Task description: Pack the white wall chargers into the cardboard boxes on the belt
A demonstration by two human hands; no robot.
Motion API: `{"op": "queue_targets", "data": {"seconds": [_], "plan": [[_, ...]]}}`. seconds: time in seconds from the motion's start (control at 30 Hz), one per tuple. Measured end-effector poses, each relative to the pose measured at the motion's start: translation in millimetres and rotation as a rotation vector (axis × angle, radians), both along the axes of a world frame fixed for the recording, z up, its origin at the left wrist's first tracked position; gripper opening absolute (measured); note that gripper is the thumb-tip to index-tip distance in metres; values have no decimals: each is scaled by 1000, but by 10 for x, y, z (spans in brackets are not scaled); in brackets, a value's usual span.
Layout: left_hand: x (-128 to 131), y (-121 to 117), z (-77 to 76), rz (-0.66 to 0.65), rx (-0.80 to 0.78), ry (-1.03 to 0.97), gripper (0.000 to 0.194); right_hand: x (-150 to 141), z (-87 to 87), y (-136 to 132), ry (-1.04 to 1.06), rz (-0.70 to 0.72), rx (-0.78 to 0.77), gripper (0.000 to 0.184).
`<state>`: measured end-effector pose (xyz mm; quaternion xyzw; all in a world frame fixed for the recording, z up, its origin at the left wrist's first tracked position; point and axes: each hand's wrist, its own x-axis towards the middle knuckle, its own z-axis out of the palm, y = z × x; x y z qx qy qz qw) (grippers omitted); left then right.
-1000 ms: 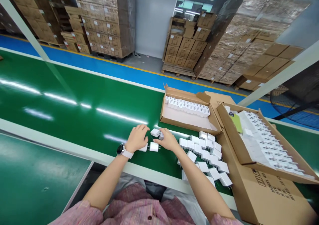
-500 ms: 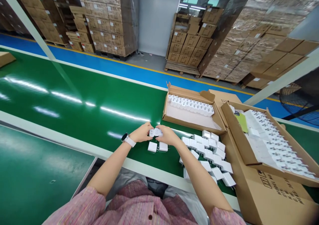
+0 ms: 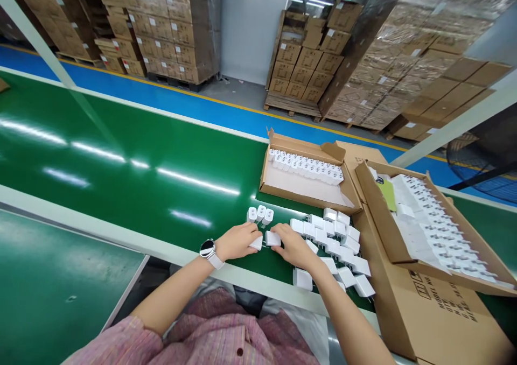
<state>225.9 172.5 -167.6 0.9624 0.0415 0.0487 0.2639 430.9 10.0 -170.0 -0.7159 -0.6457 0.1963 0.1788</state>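
Across the glossy green bench (image 3: 133, 155), near a shallow brown cardboard box (image 3: 307, 190), two bare hands, left (image 3: 237, 241) and right (image 3: 297, 246), each pinch a white blocky plug adapter (image 3: 273, 238) between fingers and thumb.

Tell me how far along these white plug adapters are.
Looks done: rows of adapters in the smaller open box. In hand: the left hand has its fingers on one adapter, the right hand on another adapter, near three upright adapters. Apparently left: loose adapters by the right forearm; the box's front liner is bare.
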Motion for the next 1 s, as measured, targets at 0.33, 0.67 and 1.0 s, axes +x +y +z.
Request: {"op": "queue_targets", "data": {"seconds": [0.33, 0.67, 1.0], "plan": [[131, 670, -44, 269, -304, -73, 33, 416, 182, 474, -187, -184, -138, 45], [432, 592, -186, 69, -353, -35, 50, 50, -58, 604, -265, -92, -64, 49], [293, 719, -222, 160, -383, -102, 38, 572, 68, 528, 861, -555, 229, 84]]}}
